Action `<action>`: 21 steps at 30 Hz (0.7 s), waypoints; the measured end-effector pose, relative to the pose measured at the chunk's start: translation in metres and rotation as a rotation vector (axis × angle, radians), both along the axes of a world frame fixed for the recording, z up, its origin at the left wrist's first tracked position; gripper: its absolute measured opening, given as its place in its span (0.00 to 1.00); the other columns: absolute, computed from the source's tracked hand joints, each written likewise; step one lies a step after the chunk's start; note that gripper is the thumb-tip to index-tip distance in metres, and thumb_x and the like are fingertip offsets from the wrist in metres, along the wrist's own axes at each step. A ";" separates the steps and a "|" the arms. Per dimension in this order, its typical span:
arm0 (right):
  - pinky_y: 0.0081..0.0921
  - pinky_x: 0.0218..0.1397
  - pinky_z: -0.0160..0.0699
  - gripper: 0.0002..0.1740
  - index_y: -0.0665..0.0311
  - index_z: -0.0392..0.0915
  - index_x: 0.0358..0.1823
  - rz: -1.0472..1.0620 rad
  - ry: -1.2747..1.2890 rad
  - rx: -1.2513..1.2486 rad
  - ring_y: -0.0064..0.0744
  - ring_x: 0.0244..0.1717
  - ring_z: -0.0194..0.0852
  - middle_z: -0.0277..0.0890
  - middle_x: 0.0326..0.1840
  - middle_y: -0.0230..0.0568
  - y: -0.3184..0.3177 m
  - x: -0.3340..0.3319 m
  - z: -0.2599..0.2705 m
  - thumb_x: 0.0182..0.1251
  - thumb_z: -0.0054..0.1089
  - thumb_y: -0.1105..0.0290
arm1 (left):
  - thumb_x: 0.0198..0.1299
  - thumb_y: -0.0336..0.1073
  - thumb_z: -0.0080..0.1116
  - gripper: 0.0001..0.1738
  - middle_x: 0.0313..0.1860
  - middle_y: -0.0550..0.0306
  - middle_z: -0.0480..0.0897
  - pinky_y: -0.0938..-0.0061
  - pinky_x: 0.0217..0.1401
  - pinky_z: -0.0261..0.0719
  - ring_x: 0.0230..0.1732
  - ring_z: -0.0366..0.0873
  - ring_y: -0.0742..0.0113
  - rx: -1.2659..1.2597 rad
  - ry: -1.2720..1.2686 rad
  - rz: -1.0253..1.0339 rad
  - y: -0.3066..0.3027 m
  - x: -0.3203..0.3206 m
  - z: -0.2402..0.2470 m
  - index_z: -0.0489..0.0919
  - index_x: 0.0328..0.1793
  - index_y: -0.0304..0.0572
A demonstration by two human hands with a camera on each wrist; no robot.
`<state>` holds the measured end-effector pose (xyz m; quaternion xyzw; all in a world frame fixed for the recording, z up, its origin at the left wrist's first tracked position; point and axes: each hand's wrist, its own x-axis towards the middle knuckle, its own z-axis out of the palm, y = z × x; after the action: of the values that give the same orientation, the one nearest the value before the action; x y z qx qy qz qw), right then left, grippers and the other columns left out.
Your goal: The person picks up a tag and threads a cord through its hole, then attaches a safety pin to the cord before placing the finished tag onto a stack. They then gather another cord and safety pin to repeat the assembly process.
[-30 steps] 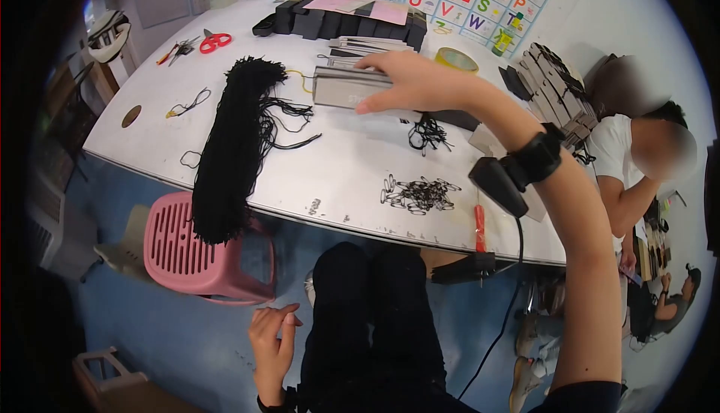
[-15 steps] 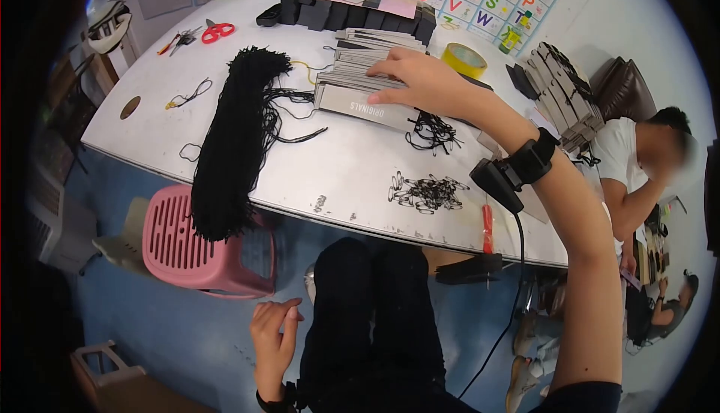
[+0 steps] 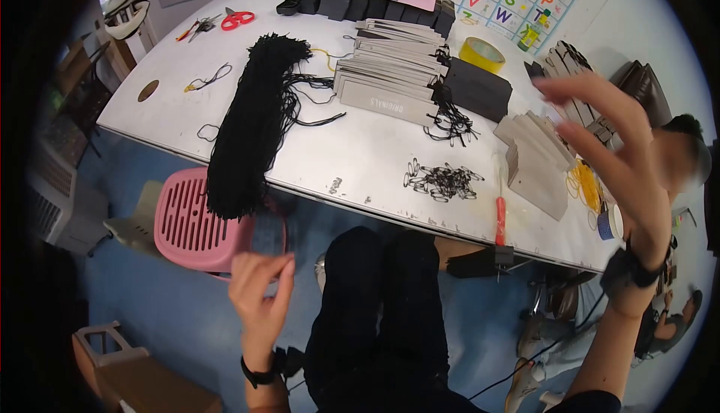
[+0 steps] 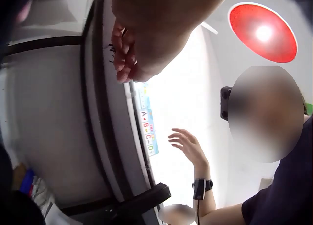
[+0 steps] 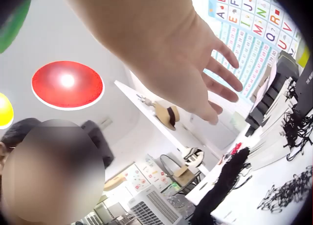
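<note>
My right hand [image 3: 637,181] is raised over the right end of the table, fingers spread and holding nothing. In the right wrist view its fingers and thumb are apart. My left hand [image 3: 259,293] hangs in front of the table edge beside my leg, fingers loosely curled around nothing. On the table, a row of grey cards [image 3: 386,104], the front one printed ORIGINALS, leans in overlapping layers. Black strings [image 3: 454,122] trail from its right end. To its left lies a thick bundle of black cords [image 3: 251,128]. Small black wire pins [image 3: 442,182] are heaped in front.
Black cards [image 3: 478,89], a yellow tape roll [image 3: 482,55], loose grey cards [image 3: 536,166], yellow bands [image 3: 584,184] and a red-handled tool [image 3: 500,218] lie rightward. Red scissors [image 3: 238,18] are far left. A pink stool [image 3: 196,222] stands below; another person sits at right.
My right hand has left the grey cards, moving right and up from the table. The cards' printed front now shows fully. My left hand has risen slightly; the head view has shifted right.
</note>
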<state>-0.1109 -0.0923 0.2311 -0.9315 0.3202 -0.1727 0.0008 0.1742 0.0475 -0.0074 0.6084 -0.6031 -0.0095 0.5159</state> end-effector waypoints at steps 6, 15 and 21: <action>0.30 0.48 0.69 0.20 0.72 0.79 0.42 -0.189 -0.119 0.011 0.44 0.41 0.73 0.77 0.40 0.49 0.078 -0.058 -0.027 0.44 0.62 0.73 | 0.47 0.25 0.64 0.14 0.40 0.58 0.76 0.69 0.43 0.65 0.39 0.71 0.61 -0.143 -0.517 0.029 -0.073 0.000 0.080 0.80 0.43 0.39; 0.29 0.47 0.69 0.18 0.70 0.79 0.41 -0.382 -0.272 0.183 0.41 0.43 0.72 0.76 0.43 0.47 0.122 -0.120 -0.069 0.48 0.62 0.67 | 0.55 0.26 0.55 0.05 0.41 0.54 0.76 0.68 0.46 0.65 0.42 0.72 0.57 0.228 -0.743 0.073 -0.150 0.005 0.071 0.76 0.38 0.38; 0.30 0.47 0.70 0.18 0.70 0.80 0.41 -0.387 -0.331 0.228 0.40 0.43 0.73 0.76 0.44 0.47 0.126 -0.133 -0.085 0.49 0.62 0.67 | 0.58 0.22 0.50 0.02 0.39 0.52 0.75 0.70 0.45 0.71 0.42 0.74 0.54 0.105 -0.415 -0.124 -0.121 -0.005 0.077 0.71 0.37 0.33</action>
<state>-0.2437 0.0336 0.1456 -0.8060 0.5050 -0.2824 0.1249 0.1696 -0.0740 0.0698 0.5850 -0.7313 0.0530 0.3466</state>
